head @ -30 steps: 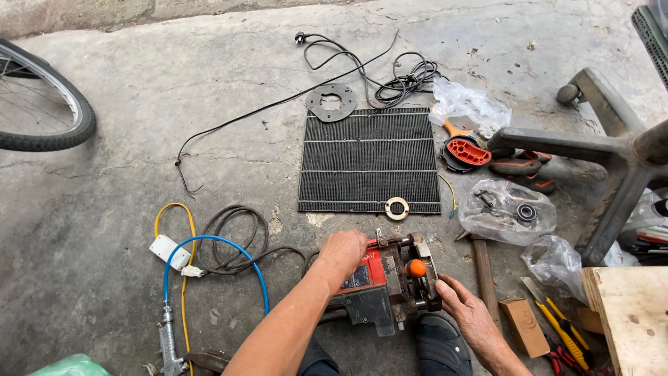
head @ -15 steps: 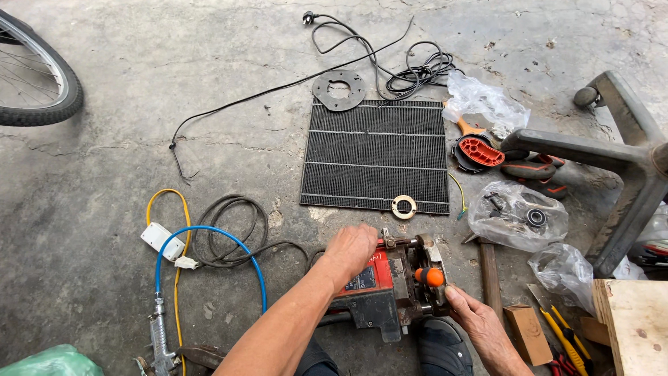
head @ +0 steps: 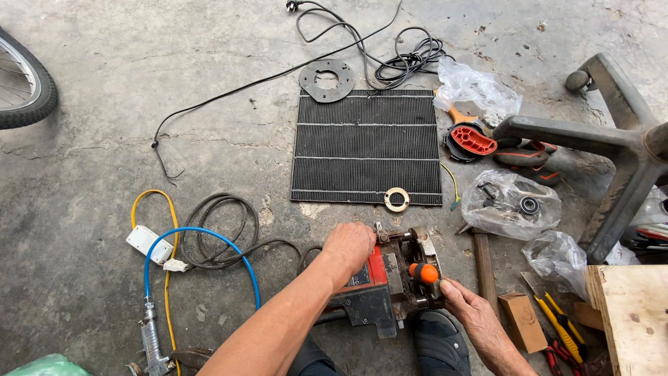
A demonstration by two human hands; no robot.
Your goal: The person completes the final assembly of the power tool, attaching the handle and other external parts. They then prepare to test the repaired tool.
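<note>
We kneel over a red and grey power tool [head: 390, 282] that lies on the concrete floor [head: 104, 146], just below the near edge of a black ribbed mat [head: 365, 146]. Our left hand [head: 348, 247] rests on the top left of the tool, its grip curled closed over the red housing. Our right hand [head: 467, 310] comes in from the lower right, and its fingertips [head: 445, 285] touch the tool's side beside an orange knob [head: 424, 271]; we cannot tell whether that grip is closed on anything. A small brass-coloured ring [head: 396, 200] lies on the mat's near edge, and a dark round plate [head: 326, 80] with holes lies at the mat's far edge, next to a coil of black cable [head: 410, 56]. Left of the tool a blue hose [head: 198, 237] arcs over a loop of black cable [head: 223, 233], with a yellow wire [head: 149, 202] and a white plug block [head: 145, 241] nearby. To the right lie a hammer [head: 482, 261], a clear bag holding bearings [head: 511, 202], a small cardboard box [head: 523, 322] and yellow-handled pliers [head: 557, 320]. A bicycle wheel [head: 24, 87] shows at the left edge, and a chair base [head: 612, 139] stands at the right.
</note>
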